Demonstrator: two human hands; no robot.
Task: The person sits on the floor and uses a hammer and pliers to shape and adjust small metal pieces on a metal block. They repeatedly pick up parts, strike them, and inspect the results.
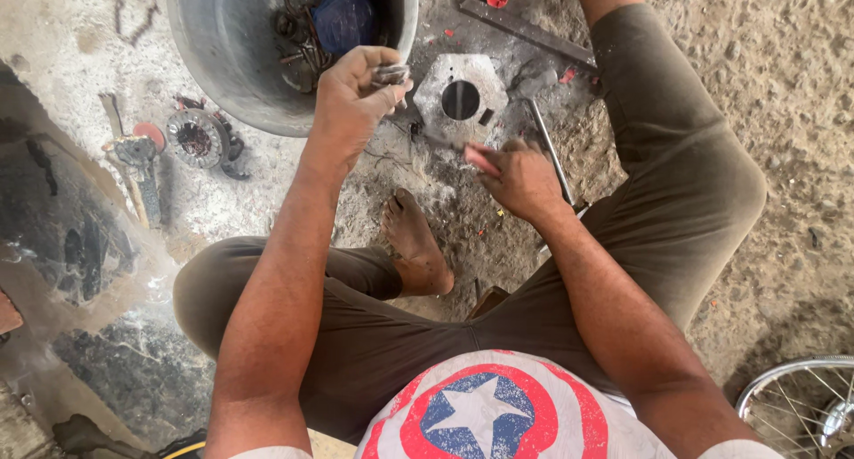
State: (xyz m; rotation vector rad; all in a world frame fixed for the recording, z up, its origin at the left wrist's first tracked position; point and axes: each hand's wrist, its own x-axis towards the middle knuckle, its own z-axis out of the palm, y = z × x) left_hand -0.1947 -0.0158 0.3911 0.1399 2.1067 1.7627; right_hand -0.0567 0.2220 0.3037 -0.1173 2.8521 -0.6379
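Left hand (356,99): raised by the metal basin (222,59), fingers pinched on a small grey metal part (391,74). Right hand (514,176): lowered beside the hexagonal metal plate (461,99) on the dirt floor (783,85), fingers curled; grasp could not be told.

Soft even daylight, brighter at right, faint shadows, slight motion blur on right hand (520,176), w/ wide-angle stretch at edges

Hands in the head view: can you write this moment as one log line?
left hand: raised, pinching small grey part | right hand: low, beside hexagonal metal plate | metal basin: behind
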